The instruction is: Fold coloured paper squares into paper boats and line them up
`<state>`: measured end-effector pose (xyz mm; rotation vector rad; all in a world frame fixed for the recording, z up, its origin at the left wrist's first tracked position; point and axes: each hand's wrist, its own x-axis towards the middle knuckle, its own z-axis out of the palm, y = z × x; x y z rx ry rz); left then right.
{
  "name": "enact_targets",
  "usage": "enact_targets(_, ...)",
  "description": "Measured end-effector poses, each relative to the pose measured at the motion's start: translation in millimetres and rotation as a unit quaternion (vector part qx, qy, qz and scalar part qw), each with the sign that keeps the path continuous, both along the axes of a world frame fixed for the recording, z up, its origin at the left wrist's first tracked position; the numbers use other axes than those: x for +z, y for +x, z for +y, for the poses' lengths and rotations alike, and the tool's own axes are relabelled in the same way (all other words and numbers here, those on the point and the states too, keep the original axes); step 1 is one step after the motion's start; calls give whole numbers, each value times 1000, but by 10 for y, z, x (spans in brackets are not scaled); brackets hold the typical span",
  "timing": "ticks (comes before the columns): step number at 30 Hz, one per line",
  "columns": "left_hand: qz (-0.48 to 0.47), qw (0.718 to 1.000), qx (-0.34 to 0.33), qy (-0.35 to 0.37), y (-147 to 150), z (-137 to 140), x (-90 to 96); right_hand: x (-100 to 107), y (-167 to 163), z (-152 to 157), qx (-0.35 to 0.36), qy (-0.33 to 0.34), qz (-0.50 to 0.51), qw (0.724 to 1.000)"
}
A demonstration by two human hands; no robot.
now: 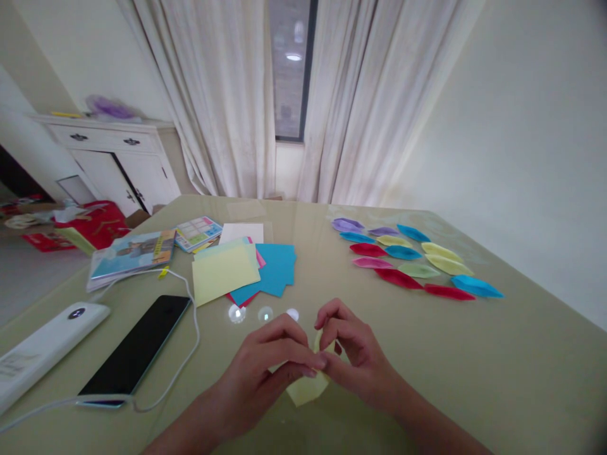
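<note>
Near the front of the table, a partly folded piece of pale yellow paper (306, 390) is held between both hands. My left hand (272, 363) pinches it from the left, thumb and fingers pressed together. From the right, my right hand (353, 347) grips its upper part with bent fingers. The fingers hide much of the paper's middle. Beyond my right hand lie several folded paper boats in rows, among them a red one (448, 291), a blue one (477, 285) and a yellow one (449, 263).
Loose sheets, with a yellow sheet (225, 275) and blue sheets (277, 268), lie left of centre. Farther left are books (133, 256), a black phone (137, 347), a white power bank (52, 347) and a looping white cable (198, 328). Curtains (227, 95) hang behind the table.
</note>
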<state>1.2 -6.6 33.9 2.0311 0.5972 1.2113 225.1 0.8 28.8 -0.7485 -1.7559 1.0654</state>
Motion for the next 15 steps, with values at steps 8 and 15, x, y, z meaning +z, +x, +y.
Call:
enact_targets(8,-60,998,20,32,-32,2,38,-4,-25,-25,-7,-8,127,992)
enact_targets(15,-12,980,27,195,-25,4,1,-24,-53,-43,-19,4,89,996)
